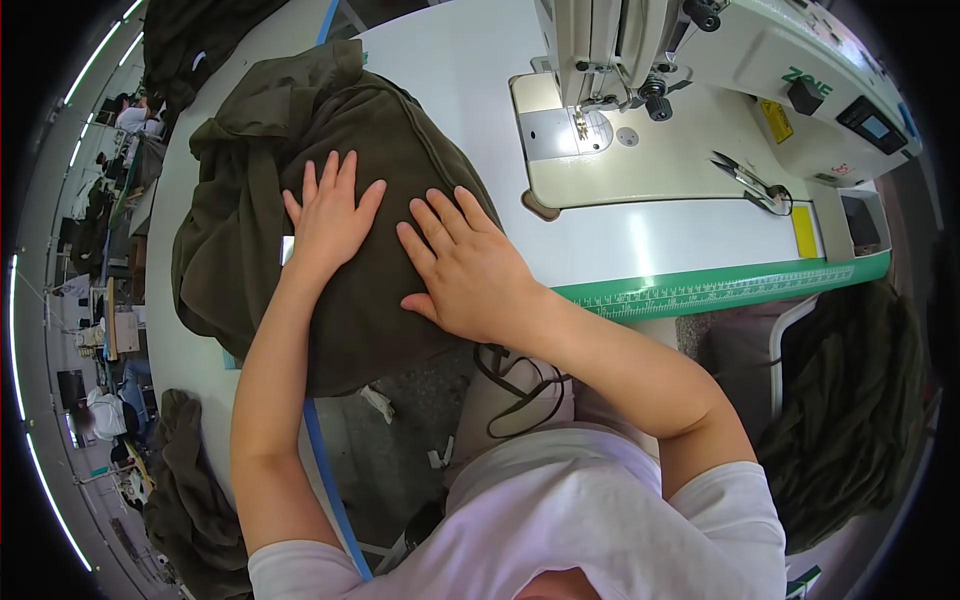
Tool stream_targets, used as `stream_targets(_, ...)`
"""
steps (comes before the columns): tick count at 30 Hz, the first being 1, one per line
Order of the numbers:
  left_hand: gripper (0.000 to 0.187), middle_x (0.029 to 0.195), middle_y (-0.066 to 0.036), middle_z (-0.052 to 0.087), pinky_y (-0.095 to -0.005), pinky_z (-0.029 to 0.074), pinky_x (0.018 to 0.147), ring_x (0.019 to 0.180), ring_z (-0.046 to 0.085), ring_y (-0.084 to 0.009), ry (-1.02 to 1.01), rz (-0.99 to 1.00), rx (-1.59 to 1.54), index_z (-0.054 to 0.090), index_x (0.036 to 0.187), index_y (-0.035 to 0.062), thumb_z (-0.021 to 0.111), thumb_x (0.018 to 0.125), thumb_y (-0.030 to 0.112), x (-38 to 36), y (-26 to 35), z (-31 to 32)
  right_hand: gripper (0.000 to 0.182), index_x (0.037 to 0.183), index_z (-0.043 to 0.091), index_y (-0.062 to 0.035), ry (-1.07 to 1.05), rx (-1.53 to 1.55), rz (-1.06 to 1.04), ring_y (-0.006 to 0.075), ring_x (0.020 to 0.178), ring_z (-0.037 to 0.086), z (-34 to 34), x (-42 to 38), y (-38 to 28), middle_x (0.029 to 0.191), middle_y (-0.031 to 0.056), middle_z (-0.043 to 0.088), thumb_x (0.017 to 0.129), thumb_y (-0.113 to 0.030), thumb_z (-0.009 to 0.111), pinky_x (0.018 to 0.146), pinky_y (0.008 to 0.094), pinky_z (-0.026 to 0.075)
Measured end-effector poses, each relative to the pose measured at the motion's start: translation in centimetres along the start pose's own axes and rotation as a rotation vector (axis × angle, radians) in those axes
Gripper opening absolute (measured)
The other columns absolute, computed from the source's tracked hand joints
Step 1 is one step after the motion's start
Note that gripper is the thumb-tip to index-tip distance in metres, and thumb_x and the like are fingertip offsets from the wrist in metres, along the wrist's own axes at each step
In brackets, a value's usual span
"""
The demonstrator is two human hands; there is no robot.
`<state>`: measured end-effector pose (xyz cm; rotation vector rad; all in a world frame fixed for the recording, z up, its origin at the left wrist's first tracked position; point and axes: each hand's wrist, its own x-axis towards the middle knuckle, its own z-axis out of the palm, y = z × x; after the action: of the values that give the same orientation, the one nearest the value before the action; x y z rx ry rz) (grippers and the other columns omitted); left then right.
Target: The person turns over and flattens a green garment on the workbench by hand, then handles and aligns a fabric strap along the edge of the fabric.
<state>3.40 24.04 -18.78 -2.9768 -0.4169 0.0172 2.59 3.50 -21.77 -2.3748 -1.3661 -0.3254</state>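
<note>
The dark olive garment [370, 130] lies in a loose, rumpled heap on the white tabletop [455, 60], to the left of the sewing machine [640, 80]. The left hand [332, 222] is open, palm down on the cloth, fingers spread and pointing away from the body. The right hand [472, 262], nearer the sewing machine, is also open and flat on the garment, fingers apart; neither hand grips anything. To the right of the sewing machine's needle, a pair of thread snips [748, 185] rests on its pale bed. A green measuring strip [700, 288] runs along the tabletop edge in front of the machine. More dark cloth [850, 400] hangs in folds below and right of the machine.
</note>
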Motion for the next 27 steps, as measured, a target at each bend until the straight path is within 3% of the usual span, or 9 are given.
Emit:
stream_targets(3, 0.060, 0.152, -0.012, 0.028, -0.0532, 0.017, 0.112, 0.141, 0.022, -0.0333, 0.335, 0.233, -0.059, 0.031, 0.145, 0.0086, 0.036, 0.097, 0.044, 1.5, 1.2, -0.1, 0.070, 0.133, 0.047, 0.0009, 0.008, -0.009, -0.002, 0.0340, 0.134, 0.034, 0.2, -0.1, -0.2, 0.138, 0.0206, 0.044, 0.088, -0.053, 0.049, 0.114, 0.0469, 0.017)
stream_targets(7, 0.058, 0.151, -0.012, 0.029, -0.0519, 0.015, 0.113, 0.141, 0.022, -0.0309, 0.169, 0.215, -0.268, 0.031, 0.145, 0.0074, 0.035, 0.098, 0.041, 2.5, 3.6, 2.4, 0.068, 0.134, 0.046, 0.0008, -0.045, 0.003, 0.015, 0.0341, 0.134, 0.034, -0.8, 0.1, 0.0, 0.138, 0.0209, 0.044, 0.087, -0.048, 0.055, 0.113, 0.0470, 0.019)
stream_targets(11, 0.058, 0.151, -0.011, 0.029, -0.0514, 0.015, 0.113, 0.141, 0.022, -0.0298, 0.180, 0.226, -0.215, 0.030, 0.145, 0.0076, 0.035, 0.098, 0.041, 2.6, 3.4, 2.9, 0.064, 0.133, 0.046, 0.0019, -0.140, 0.301, 0.002, 0.0346, 0.133, 0.035, -2.4, 0.7, 1.6, 0.135, 0.0224, 0.045, 0.084, -0.035, 0.064, 0.112, 0.0458, 0.022)
stream_targets(14, 0.059, 0.152, -0.012, 0.027, -0.0506, 0.016, 0.113, 0.142, 0.022, -0.0295, 0.184, 0.217, -0.219, 0.028, 0.146, 0.0065, 0.034, 0.098, 0.041, 2.6, 3.5, 2.8, 0.057, 0.130, 0.046, 0.0043, 0.291, 0.759, 0.311, 0.0330, 0.133, 0.035, -2.6, 2.1, 3.5, 0.135, 0.0230, 0.046, 0.082, -0.019, 0.067, 0.111, 0.0442, 0.026)
stream_targets(15, 0.060, 0.152, -0.012, 0.026, -0.0502, 0.016, 0.113, 0.142, 0.022, -0.0293, 0.183, 0.215, -0.221, 0.027, 0.146, 0.0059, 0.034, 0.098, 0.040, 2.5, 3.5, 2.8, 0.057, 0.130, 0.046, 0.0043, 0.289, 0.760, 0.313, 0.0330, 0.133, 0.035, -2.9, 2.8, 4.0, 0.135, 0.0230, 0.046, 0.082, -0.019, 0.067, 0.111, 0.0442, 0.026)
stream_targets(17, 0.060, 0.153, -0.012, 0.026, -0.0497, 0.015, 0.114, 0.142, 0.022, -0.0290, 0.190, 0.205, -0.249, 0.026, 0.146, 0.0050, 0.034, 0.098, 0.040, 2.4, 3.6, 2.9, 0.045, 0.123, 0.049, 0.0055, 0.156, 1.591, 0.779, 0.0286, 0.123, 0.046, -3.8, 4.6, 5.3, 0.130, 0.0204, 0.048, 0.084, -0.012, 0.063, 0.103, 0.0407, 0.038)
stream_targets(21, 0.060, 0.153, -0.014, 0.024, -0.0483, 0.015, 0.114, 0.142, 0.022, -0.0282, 0.208, 0.183, -0.315, 0.021, 0.147, 0.0024, 0.034, 0.099, 0.037, 2.3, 3.5, 2.9, 0.031, 0.112, 0.054, 0.0046, 0.030, 1.767, 0.947, 0.0208, 0.100, 0.058, -2.9, 7.0, 8.6, 0.113, 0.0143, 0.057, 0.086, -0.011, 0.061, 0.083, 0.0347, 0.050)
stream_targets(25, 0.060, 0.153, -0.015, 0.023, -0.0475, 0.015, 0.114, 0.142, 0.022, -0.0276, 0.217, 0.179, -0.354, 0.019, 0.147, 0.0005, 0.034, 0.099, 0.033, 2.2, 3.5, 3.0, 0.020, 0.101, 0.058, 0.0022, -0.165, 1.727, 0.889, 0.0133, 0.070, 0.059, -2.3, 8.7, 9.8, 0.086, 0.0064, 0.060, 0.087, -0.012, 0.061, 0.060, 0.0282, 0.051)
stream_targets(27, 0.060, 0.153, -0.016, 0.023, -0.0475, 0.015, 0.114, 0.142, 0.023, -0.0276, 0.230, 0.179, -0.358, 0.019, 0.147, -0.0006, 0.034, 0.098, 0.030, 2.3, 3.5, 2.9, 0.019, 0.099, 0.059, 0.0018, -0.181, 1.683, 0.881, 0.0123, 0.065, 0.058, -2.1, 9.6, 9.9, 0.082, 0.0050, 0.060, 0.087, -0.013, 0.061, 0.056, 0.0276, 0.049)
